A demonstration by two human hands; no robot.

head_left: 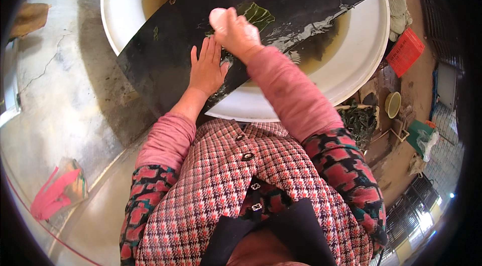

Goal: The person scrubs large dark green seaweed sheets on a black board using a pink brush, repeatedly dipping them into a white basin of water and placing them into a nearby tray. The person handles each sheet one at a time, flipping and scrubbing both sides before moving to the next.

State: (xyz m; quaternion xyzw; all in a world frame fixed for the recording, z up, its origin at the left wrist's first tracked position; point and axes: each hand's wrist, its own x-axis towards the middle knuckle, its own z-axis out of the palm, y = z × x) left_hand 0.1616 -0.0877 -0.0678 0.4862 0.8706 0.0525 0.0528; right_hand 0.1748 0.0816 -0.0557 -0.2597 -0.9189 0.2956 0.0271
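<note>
L hand spread flat on black board, R hand clutching pale thing, prob. wiping by green leaf; next stroke needs L steady!

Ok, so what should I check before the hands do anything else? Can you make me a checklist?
1. Black board lies across the white tub: ok.
2. Left hand is flat on the board, fingers straight: ok.
3. Green leaf is on the board, beside the right hand: ok.
4. What the right hand holds: cannot tell; something pale shows there, but it's blurry.
5. Board is dry: not ok; it has shiny, wet-looking patches.
6. Hands are apart: cannot tell; they overlap or nearly touch in this view.
</note>
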